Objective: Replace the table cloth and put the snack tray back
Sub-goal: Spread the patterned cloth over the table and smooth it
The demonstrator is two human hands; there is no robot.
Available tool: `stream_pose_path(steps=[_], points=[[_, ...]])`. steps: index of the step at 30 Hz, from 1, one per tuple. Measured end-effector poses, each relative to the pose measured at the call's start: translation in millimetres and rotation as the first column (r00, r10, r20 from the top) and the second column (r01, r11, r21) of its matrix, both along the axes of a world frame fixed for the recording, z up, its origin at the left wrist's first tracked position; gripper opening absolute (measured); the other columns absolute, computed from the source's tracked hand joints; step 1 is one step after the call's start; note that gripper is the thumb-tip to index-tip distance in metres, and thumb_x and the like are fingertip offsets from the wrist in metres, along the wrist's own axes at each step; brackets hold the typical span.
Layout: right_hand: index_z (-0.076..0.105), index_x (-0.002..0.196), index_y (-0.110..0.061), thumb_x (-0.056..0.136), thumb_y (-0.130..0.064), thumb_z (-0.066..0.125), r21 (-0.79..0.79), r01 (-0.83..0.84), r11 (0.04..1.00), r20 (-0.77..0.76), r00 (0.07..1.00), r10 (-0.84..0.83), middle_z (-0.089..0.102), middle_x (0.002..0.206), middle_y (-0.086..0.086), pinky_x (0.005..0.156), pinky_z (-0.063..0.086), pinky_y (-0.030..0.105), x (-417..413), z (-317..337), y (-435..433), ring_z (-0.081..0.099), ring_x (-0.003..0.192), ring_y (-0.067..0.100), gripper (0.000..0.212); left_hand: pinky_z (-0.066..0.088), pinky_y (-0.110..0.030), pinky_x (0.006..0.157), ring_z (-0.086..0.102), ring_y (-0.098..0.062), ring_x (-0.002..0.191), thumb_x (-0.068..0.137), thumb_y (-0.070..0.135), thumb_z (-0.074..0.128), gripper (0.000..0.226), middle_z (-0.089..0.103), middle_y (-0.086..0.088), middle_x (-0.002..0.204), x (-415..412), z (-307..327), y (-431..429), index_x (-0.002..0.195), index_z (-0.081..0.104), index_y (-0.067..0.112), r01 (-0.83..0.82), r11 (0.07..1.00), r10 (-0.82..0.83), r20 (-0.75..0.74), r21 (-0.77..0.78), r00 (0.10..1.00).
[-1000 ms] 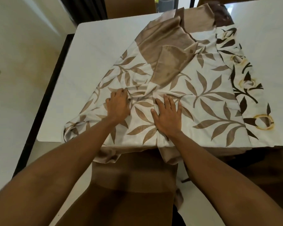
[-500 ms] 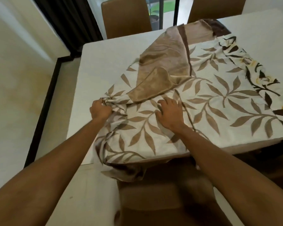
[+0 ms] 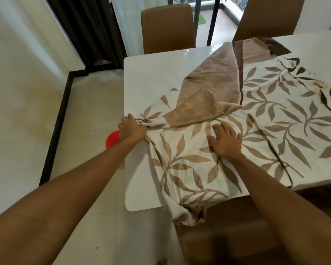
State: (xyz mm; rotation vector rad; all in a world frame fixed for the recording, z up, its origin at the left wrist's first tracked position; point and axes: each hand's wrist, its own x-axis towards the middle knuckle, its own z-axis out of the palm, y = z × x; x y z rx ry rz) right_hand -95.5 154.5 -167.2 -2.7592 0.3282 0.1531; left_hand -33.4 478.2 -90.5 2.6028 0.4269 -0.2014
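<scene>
A cream table cloth (image 3: 271, 119) with brown leaf print lies partly spread over the white glossy table (image 3: 153, 73). A plain tan part of it is folded over in the middle. One corner hangs off the near edge. My left hand (image 3: 132, 130) is at the table's left edge, shut on a bunched fold of the cloth. My right hand (image 3: 225, 140) rests flat on the cloth, fingers spread, a short way to the right. No snack tray is in view.
Two brown chairs (image 3: 168, 27) stand at the far side and another brown chair (image 3: 227, 241) is tucked under the near edge. A red round object (image 3: 112, 139) sits on the tiled floor left of the table. A dark curtain hangs at the back.
My left hand has closed on the cloth and drawn it left to the table's edge. The right hand stays pressed flat on the cloth. The view has tilted up and left.
</scene>
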Motion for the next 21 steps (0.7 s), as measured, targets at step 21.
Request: stream_pose_path(steps=[21], points=[[0.055,0.138,-0.026,0.101,-0.044,0.043,0.196,0.201,0.96,0.338,0.905,-0.258,0.057,0.142,-0.003,0.117,0.029,0.05,106.9,-15.6,34.1,0.047,0.136,0.019,0.043,0.045,-0.037,0.096,0.057,-0.032,0.119,0.094,0.043,0.059,0.064,0.057,-0.013,0.131,132.3,-41.4,-144.0,0.148,0.036,0.017,0.58,0.806,-0.575,0.078,-0.12,0.815]])
